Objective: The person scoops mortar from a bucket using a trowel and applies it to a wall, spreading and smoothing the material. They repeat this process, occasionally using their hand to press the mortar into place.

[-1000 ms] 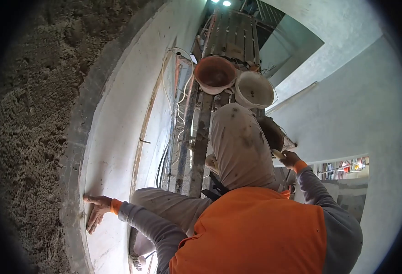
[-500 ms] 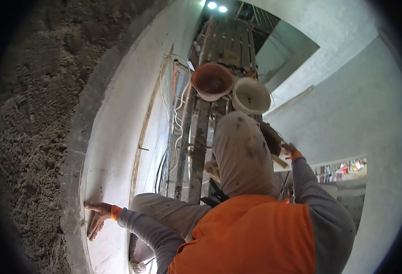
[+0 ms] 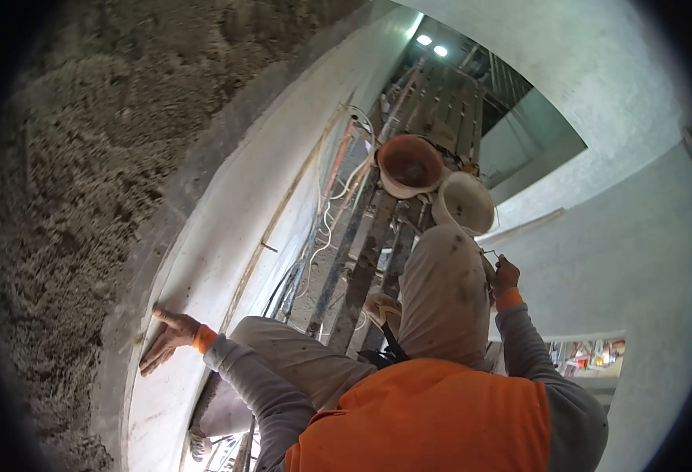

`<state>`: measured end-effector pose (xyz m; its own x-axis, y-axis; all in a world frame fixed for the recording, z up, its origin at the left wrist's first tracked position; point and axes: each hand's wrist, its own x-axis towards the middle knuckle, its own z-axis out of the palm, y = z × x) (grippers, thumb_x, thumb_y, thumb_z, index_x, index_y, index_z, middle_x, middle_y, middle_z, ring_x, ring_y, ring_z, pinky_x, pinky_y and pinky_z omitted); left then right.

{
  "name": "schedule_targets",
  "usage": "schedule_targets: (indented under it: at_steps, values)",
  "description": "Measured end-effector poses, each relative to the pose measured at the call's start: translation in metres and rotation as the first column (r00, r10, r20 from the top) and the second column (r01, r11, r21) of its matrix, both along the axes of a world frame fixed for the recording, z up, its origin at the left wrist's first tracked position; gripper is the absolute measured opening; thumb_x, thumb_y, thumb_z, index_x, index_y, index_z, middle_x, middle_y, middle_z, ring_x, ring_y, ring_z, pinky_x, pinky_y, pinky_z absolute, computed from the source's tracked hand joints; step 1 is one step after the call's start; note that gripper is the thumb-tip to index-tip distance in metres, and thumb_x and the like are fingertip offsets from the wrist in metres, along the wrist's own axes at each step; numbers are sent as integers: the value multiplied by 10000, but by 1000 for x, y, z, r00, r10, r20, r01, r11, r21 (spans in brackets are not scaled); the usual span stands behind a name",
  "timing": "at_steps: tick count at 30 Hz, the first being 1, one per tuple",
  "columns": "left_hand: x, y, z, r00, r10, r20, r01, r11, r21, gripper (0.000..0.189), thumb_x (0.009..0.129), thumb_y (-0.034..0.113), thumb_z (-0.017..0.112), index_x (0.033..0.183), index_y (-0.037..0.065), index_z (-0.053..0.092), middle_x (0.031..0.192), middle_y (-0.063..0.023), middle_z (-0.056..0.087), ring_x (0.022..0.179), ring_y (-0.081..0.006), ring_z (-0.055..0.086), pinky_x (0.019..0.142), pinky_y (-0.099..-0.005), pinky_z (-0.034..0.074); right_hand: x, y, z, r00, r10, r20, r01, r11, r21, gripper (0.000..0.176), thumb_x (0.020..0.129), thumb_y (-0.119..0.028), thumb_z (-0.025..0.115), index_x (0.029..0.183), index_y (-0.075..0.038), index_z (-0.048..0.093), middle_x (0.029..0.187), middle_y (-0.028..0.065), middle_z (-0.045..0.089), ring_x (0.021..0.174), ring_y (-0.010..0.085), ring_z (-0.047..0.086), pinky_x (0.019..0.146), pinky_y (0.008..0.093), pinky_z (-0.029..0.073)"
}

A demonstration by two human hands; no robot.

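Currently touches the smooth plaster band (image 3: 212, 252) with the left hand (image 3: 166, 340), palm flat, fingers spread, gripping nothing, right at the band's edge beside the rough render (image 3: 70, 197). Curls the right hand (image 3: 506, 277) closed beside the raised knee (image 3: 444, 287), just below the white bucket (image 3: 465, 202), well apart from the band; cannot tell the thing gripped. Shows an orange bucket (image 3: 409, 165) just beside the white one, both on scaffold planks (image 3: 361, 267).

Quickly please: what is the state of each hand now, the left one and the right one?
Left hand: open, palm flat against the smooth wall.
Right hand: closed, beside the white bucket; what it grips cannot be told.
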<state>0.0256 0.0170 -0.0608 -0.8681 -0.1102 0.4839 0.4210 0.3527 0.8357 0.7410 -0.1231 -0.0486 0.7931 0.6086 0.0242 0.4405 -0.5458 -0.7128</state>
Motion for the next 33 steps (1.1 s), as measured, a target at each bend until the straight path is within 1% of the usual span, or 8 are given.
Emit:
schedule_targets:
  at_steps: [1,3,6,12,17,19,24,33]
  values:
    - [0,0,-1,1000,-1,7,1,1000,-2,1412,590,889,494,1412,-20,-207,1481,-289,-196,1385,-417,-178,1057,-632,-29,-5,2,2,584,350,732,-278,934,-225,196,903,-155,522,760,-42,593,518,79,492,459,257,489,476,394,401]
    - [3,0,3,999,-5,33,5,1000,3,1417,582,899,485,1409,-4,-229,1488,-268,-204,1383,-407,-198,1058,-628,-35,19,12,-14,759,353,548,-298,936,-190,154,881,-123,513,804,-34,613,568,102,538,519,283,536,523,407,420]
    - [5,-1,6,998,-8,55,7,1000,29,1428,571,894,506,1417,-10,-206,1482,-286,-200,1386,-406,-190,1061,-621,-32,-13,38,37,427,546,721,-404,828,-388,126,848,-113,553,877,-32,645,601,103,570,554,280,570,525,402,430]
    - [4,-4,9,996,-25,80,21,999,44,1458,541,902,519,1418,-18,-195,1476,-281,-221,1391,-390,-188,1069,-597,-42,-70,95,80,928,366,-63,-370,926,-71,307,811,-246,691,629,-16,604,552,32,509,521,114,464,494,329,368]
    - [5,-3,6,996,-44,77,42,999,21,1454,554,901,509,1409,-36,-202,1471,-287,-227,1385,-382,-215,1072,-593,-45,-136,146,102,666,741,85,-669,644,-371,492,785,-413,694,573,10,560,492,122,483,447,188,405,481,388,350]
    - [5,-4,7,996,-49,69,48,999,23,1440,570,895,507,1408,-36,-205,1470,-288,-230,1384,-379,-220,1075,-586,-47,-161,169,101,329,903,275,-825,417,-382,502,779,-424,688,554,2,548,530,181,499,459,285,449,493,421,365]
    - [5,-5,7,991,-81,107,79,997,16,1439,572,892,508,1405,-37,-209,1467,-287,-239,1384,-387,-211,1077,-588,-41,-244,199,133,-50,998,38,-893,-28,-449,479,782,-394,688,571,9,539,565,194,510,518,356,504,528,434,384]
    - [1,-14,-4,998,-55,31,59,986,-154,1357,658,835,500,1400,-68,-190,1481,-300,-172,1382,-432,-165,1080,-608,-22,-317,199,161,-236,972,-15,-853,-214,-477,429,774,-312,729,591,16,523,576,193,498,527,346,511,523,422,379]
